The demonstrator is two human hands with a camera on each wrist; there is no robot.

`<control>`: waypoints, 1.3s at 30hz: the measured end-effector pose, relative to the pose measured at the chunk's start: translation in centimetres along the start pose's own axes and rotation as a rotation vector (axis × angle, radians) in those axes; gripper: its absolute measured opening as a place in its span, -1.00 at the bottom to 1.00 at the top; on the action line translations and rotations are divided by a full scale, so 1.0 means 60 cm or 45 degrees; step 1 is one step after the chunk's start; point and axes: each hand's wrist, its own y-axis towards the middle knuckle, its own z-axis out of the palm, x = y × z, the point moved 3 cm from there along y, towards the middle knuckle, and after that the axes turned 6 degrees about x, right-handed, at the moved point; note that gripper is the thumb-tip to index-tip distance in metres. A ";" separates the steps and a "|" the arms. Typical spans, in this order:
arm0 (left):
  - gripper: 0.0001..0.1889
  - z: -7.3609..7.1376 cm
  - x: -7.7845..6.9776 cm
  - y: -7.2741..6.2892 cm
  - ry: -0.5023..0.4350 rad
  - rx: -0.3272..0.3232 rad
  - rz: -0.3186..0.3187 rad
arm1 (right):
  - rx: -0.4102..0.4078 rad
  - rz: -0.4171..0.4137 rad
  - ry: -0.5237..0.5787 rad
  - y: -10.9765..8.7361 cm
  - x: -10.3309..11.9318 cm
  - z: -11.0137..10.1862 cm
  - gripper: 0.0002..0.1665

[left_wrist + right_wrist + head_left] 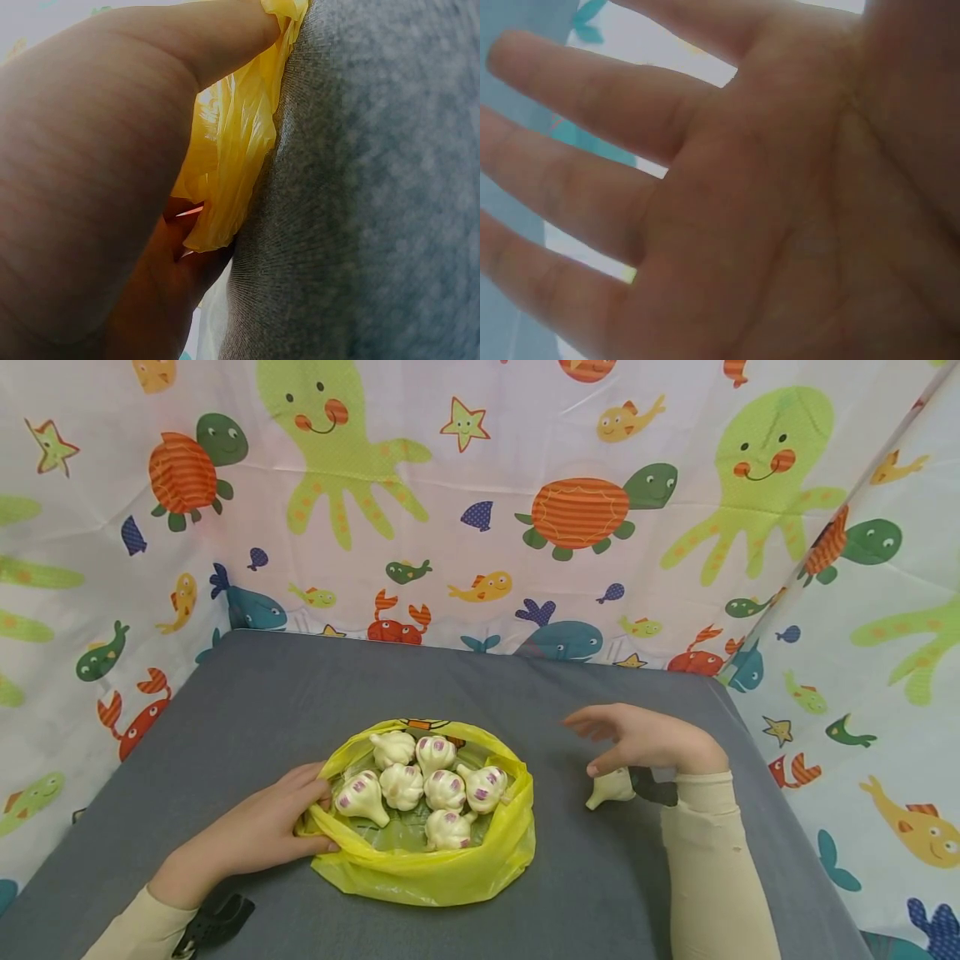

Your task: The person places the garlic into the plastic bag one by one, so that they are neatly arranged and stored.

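A yellow plastic bag (442, 878) sits on the table with its mouth spread wide. Several white garlic bulbs (402, 787) with purple streaks lie inside it. My left hand (251, 822) grips the bag's left rim; in the left wrist view the crumpled yellow plastic (232, 157) runs between thumb and fingers. To the right of the bag, one more garlic bulb (611, 788) is partly hidden beneath my right hand (651, 737). That hand hovers with fingers extended, and the right wrist view shows the bare palm (742, 202) holding nothing.
A grey cloth covers the table (360, 681). Behind it and along both sides hangs a white curtain (450, 485) printed with sea animals. A black strap (217, 922) circles the left wrist, and another dark strap (652, 787) is at the right wrist.
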 end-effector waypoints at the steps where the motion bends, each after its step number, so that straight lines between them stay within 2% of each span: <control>1: -0.51 0.000 0.000 0.000 0.000 -0.001 0.000 | 0.002 0.018 0.006 0.000 -0.005 -0.001 -0.16; 6: -0.50 0.000 0.000 0.000 -0.002 -0.003 0.002 | 0.022 0.108 0.023 0.005 -0.029 -0.002 -0.13; 13: -0.51 0.002 0.003 0.000 -0.005 -0.010 0.009 | 0.037 0.197 -0.032 0.008 -0.051 -0.003 -0.10; 22: -0.49 0.001 0.002 0.000 -0.011 -0.001 -0.006 | 0.029 0.232 -0.048 -0.009 -0.061 -0.009 -0.06; 28: -0.50 0.002 0.002 0.000 -0.025 0.003 -0.002 | 0.050 0.274 -0.047 0.001 -0.070 -0.004 -0.05; 39: -0.49 0.002 0.004 0.000 -0.006 0.008 -0.003 | 0.073 0.253 -0.035 0.019 -0.073 0.004 -0.10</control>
